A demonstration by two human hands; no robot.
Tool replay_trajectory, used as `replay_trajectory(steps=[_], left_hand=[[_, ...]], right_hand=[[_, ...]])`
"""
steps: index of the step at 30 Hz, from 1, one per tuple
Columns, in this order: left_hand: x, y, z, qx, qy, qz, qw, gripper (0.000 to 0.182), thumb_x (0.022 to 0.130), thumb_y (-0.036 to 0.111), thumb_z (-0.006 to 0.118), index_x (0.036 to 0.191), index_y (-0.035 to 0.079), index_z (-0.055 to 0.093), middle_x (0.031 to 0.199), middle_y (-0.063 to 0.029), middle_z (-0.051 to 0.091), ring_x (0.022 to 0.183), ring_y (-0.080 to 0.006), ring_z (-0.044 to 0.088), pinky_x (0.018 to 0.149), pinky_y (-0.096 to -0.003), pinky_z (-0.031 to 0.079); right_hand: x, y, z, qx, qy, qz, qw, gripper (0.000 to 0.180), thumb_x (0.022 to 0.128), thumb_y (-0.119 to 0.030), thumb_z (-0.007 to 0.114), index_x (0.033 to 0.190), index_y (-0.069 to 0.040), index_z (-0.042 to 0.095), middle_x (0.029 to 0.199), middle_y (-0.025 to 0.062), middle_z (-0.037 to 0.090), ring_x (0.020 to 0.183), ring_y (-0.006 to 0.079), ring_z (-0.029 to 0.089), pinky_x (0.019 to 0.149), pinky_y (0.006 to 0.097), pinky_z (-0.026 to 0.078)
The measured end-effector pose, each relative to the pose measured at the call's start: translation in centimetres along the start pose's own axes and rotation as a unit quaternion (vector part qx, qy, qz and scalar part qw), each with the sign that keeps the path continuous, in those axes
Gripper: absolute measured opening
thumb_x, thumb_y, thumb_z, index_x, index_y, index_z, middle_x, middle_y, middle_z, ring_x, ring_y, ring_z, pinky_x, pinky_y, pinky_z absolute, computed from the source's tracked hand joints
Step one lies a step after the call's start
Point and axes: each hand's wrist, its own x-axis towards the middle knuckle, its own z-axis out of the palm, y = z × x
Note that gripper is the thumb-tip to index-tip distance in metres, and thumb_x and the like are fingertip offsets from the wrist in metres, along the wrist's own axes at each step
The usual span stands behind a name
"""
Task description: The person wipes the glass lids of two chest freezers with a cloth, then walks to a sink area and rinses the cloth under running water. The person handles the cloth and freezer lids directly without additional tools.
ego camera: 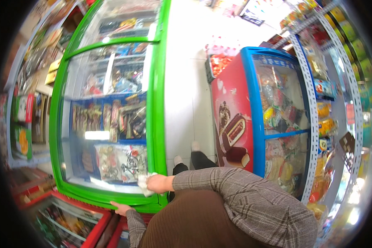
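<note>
My right hand [156, 183] is shut on a crumpled white cloth [144, 186], perhaps a tissue, at the near right corner of a chest freezer's glass lid [77, 173]. The cloth touches the lid by its green frame [156, 124]. My left hand [122, 208] rests against the frame's near edge, its fingers partly hidden. Under the glass lie packaged foods in blue baskets [108, 98], among them a large printed white bag [121, 162]. Light glares off the glass.
A red freezer [103, 221] abuts the green one at lower left. Right of the tiled aisle [186, 117] stands a red ice-cream freezer [232, 124] with a blue rim, before a crate of orange-red produce [220, 64]. A perforated metal shelf rack [310, 124] holds packets.
</note>
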Motion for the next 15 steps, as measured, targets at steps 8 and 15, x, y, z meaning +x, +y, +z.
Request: replay_trajectory(steps=[8,15], left_hand=[[6.4,-2.5,1.2,0.017,-0.009,0.019,1.0,0.116,0.078,0.085,0.05,0.133,-0.017,0.047,0.134,-0.0362,0.053,0.121,-0.0469,0.055,0.103,-0.0492,0.045],[7.7,1.3,1.2,0.253,0.094,0.187,0.945,0.095,0.084,0.073,0.047,0.13,-0.009,0.055,0.13,-0.031,0.056,0.118,-0.0448,0.056,0.104,-0.0489,0.043]], right_hand=[[-14.8,9.0,-9.8,0.682,0.184,0.109,0.699,0.04,0.08,-0.014,0.063,0.119,-0.007,0.07,0.104,0.0098,0.072,0.083,0.0179,0.068,0.068,0.0332,0.055],[-46.8,18.6,-6.6,0.422,0.797,0.308,0.302,0.038,0.093,-0.009,0.056,0.13,-0.003,0.06,0.117,0.0083,0.066,0.099,0.0166,0.064,0.083,0.0323,0.052]])
